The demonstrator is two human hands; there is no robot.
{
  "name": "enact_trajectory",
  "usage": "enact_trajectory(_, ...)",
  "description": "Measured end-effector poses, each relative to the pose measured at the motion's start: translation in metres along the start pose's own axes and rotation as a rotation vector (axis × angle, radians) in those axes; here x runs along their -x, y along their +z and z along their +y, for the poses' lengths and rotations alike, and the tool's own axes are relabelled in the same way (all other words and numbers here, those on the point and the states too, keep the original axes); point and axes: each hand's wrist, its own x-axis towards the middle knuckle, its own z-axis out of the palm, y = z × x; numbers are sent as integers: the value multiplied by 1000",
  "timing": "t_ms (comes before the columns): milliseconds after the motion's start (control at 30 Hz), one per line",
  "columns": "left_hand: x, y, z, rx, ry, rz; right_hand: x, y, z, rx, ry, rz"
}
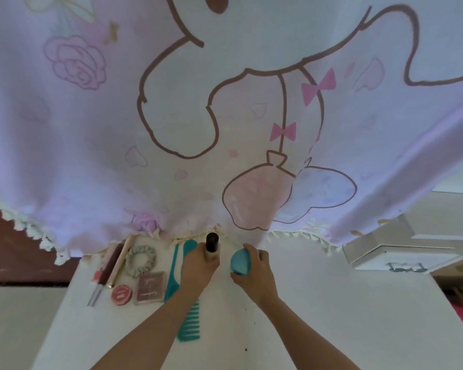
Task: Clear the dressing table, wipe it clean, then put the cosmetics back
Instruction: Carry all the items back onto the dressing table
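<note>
Teal case (241, 263) in right hand (254, 276), bottle (212, 245) in left hand (199, 268): best set both down gently beside the comb (191, 321).

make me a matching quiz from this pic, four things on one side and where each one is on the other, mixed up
Things
1. bottle with dark cap
2. teal round case
3. grey scrunchie
4. red round tin

Places
A. on the table, just left of the pink square palette
B. gripped in the right hand
C. on the table beyond the palette, nearer the hanging cloth
D. gripped upright in the left hand

Pairs: 1-D, 2-B, 3-C, 4-A
</note>
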Motion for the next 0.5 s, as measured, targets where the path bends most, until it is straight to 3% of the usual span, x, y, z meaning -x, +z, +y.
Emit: enact_trajectory(500, -38, 7, -9, -4, 88, 59, -50, 24, -8, -50, 4, 23)
